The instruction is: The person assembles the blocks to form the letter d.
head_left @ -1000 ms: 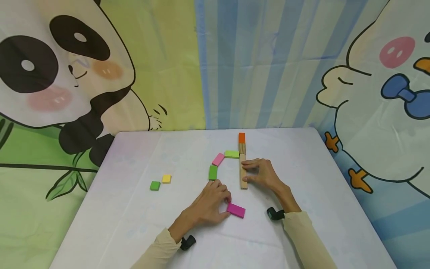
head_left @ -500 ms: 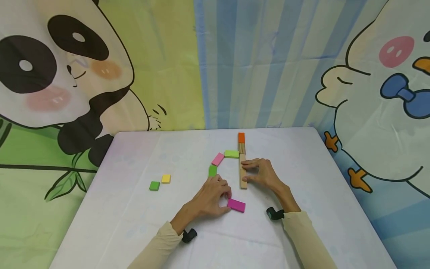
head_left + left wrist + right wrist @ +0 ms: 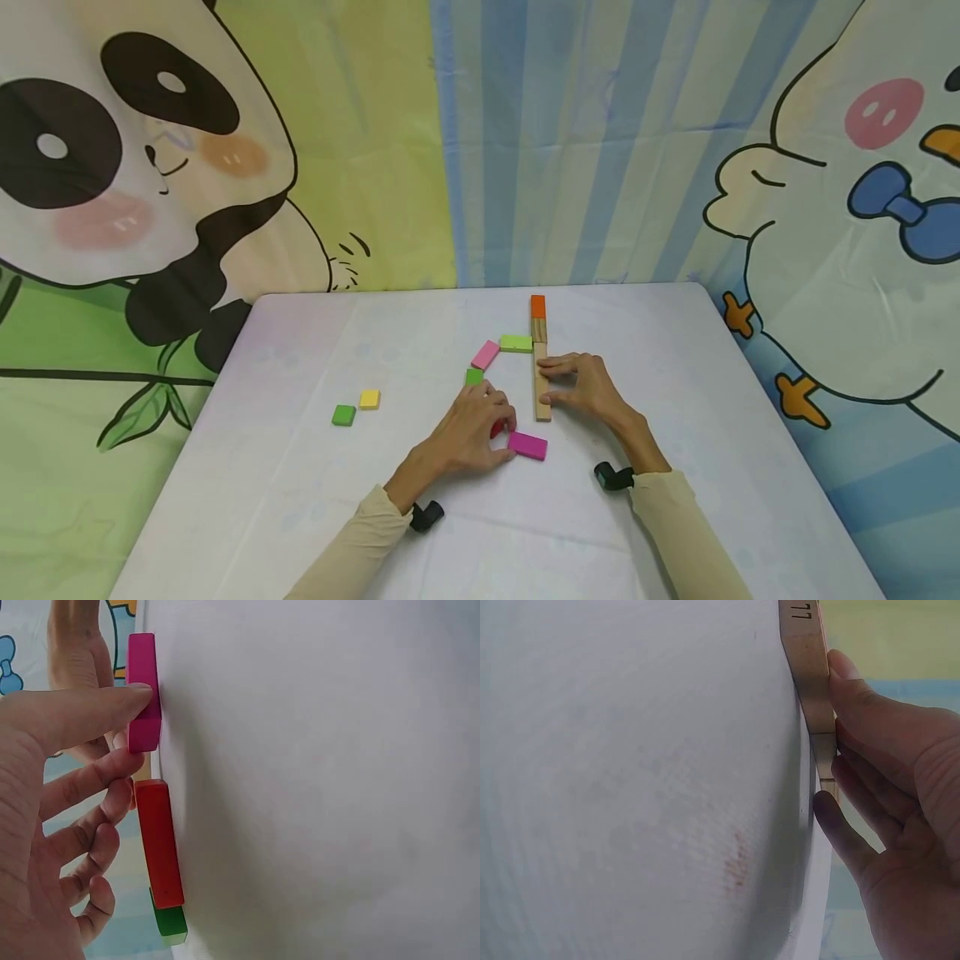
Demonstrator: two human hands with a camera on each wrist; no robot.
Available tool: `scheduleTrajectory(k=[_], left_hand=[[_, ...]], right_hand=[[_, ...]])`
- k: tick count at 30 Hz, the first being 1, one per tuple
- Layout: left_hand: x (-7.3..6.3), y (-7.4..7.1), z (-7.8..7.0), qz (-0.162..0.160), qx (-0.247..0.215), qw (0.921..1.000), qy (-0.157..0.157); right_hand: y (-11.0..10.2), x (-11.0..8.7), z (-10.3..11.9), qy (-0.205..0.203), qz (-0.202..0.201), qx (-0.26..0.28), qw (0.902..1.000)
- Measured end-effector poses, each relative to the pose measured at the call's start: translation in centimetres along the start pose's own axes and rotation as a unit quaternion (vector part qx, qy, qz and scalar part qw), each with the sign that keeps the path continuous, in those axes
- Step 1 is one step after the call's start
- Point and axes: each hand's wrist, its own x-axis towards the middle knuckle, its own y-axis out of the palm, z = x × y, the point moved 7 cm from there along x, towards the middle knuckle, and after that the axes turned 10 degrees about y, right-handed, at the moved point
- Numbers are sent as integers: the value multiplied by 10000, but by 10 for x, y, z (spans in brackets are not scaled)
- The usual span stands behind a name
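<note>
In the head view my left hand (image 3: pixel 474 429) pinches a magenta block (image 3: pixel 528 446) by its left end, thumb on the near side. A red block (image 3: pixel 160 844), mostly hidden by that hand from above, stands just beyond it in the left wrist view, end to end with a green block (image 3: pixel 171 924). My right hand (image 3: pixel 588 387) touches a long row of plain wooden blocks (image 3: pixel 542 383) with thumb and fingertips. Leftward from that row curve a lime block (image 3: pixel 516 343), a pink block (image 3: pixel 485 355) and the green block, partly covered by my left hand.
An orange block (image 3: pixel 538 307) caps the far end of the wooden row. To the left on the white table (image 3: pixel 247 500) lie a small green block (image 3: pixel 343 415) and a yellow block (image 3: pixel 370 399). A printed cloth backdrop (image 3: pixel 540 150) rises behind the table.
My left hand has slid the magenta block away from me, toward the far side, and now covers more of the green block. The right hand stays in place.
</note>
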Motion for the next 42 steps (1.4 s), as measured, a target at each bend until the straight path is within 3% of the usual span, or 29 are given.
scheduleTrajectory(k=[24, 42], left_hand=[[7, -2, 12, 72, 334, 9994, -16], [9, -4, 15, 141, 325, 9994, -54]], right_hand=[[2, 0, -2, 11, 25, 77, 10000], [0, 1, -3, -5, 2, 140, 9999]])
